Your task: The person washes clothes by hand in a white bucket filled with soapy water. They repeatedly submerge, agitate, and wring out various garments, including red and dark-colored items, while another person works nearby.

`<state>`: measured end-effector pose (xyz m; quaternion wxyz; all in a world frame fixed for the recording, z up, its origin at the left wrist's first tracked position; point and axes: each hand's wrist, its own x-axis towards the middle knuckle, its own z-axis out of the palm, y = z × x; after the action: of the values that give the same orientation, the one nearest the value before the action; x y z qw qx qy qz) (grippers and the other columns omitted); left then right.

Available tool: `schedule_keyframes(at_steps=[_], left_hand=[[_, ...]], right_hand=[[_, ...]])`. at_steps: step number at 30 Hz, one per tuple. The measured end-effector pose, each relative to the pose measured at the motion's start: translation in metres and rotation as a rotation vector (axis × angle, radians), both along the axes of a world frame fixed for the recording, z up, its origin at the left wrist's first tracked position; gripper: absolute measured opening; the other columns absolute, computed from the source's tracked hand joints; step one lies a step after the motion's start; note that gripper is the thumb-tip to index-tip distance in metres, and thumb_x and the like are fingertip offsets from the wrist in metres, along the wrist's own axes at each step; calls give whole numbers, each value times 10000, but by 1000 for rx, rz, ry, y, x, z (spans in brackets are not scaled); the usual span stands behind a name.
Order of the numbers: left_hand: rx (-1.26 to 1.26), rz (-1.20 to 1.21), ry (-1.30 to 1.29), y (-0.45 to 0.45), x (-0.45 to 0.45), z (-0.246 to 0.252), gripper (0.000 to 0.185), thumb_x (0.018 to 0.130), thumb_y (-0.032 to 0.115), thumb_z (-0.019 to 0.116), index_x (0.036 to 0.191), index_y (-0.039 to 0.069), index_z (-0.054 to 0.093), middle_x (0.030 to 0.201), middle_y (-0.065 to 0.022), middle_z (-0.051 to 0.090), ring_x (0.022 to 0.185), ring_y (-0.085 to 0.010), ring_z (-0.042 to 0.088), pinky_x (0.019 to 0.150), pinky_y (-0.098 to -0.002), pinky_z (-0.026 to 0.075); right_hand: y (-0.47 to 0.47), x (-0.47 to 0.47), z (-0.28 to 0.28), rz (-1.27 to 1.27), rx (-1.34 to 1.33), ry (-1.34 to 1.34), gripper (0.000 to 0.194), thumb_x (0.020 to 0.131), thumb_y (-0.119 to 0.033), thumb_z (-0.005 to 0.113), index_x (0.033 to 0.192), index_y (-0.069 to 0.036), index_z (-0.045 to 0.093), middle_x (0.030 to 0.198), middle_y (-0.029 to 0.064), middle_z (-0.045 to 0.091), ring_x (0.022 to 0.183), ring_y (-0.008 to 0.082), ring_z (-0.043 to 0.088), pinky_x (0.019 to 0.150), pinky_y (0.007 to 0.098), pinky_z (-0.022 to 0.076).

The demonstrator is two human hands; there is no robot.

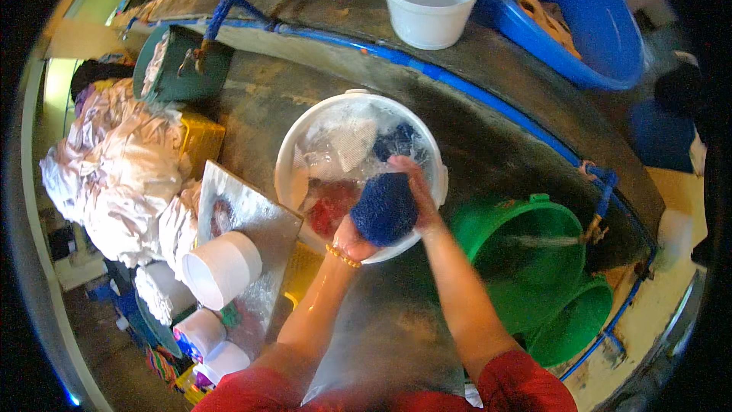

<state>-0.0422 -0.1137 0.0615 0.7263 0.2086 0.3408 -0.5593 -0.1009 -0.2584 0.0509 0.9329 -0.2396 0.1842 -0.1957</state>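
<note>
A wad of dark blue cloth is held between my two hands above a round white tub. My left hand, with a yellow bead bracelet at the wrist, supports its lower left side. Against its right side lies my right hand, fingers towards the tub's far side. Sudsy water fills the tub. In the water are a whitish textured cloth, a red cloth and a dark blue piece. The wad hides part of the near rim.
Left of the tub stands a tilted metal-topped board with a white bucket on it, beside a heap of pale cloth. Green tubs sit at the right under a running tap. A blue pipe follows the concrete ledge.
</note>
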Motion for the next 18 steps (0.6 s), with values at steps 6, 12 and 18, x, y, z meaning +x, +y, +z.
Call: schedule_keyframes(at_steps=[6,12,18], left_hand=[[140,-409,-200,11,10,4,550,882,450,583,1304,111,483,1254,-107,562,1076,-282,588,933,-467,475],[179,-709,-555,43,23,-24,516,713,122,775,1170,96,538,1055,-87,609,924,-266,612,711,-434,563],[486,-890,-850,66,18,-75,427,788,156,701,1171,72,531,1020,-70,618,894,-196,603,740,-352,520]], right_hand=[[33,-5,-24,136,115,192,532,773,-244,734,1222,-69,509,1211,106,552,1039,236,576,922,353,459],[52,44,-42,135,-678,536,535,581,-313,801,1007,-24,657,901,151,660,888,287,633,852,369,473],[71,62,-51,225,-941,678,395,605,-269,736,924,-45,672,921,222,646,882,383,625,796,443,494]])
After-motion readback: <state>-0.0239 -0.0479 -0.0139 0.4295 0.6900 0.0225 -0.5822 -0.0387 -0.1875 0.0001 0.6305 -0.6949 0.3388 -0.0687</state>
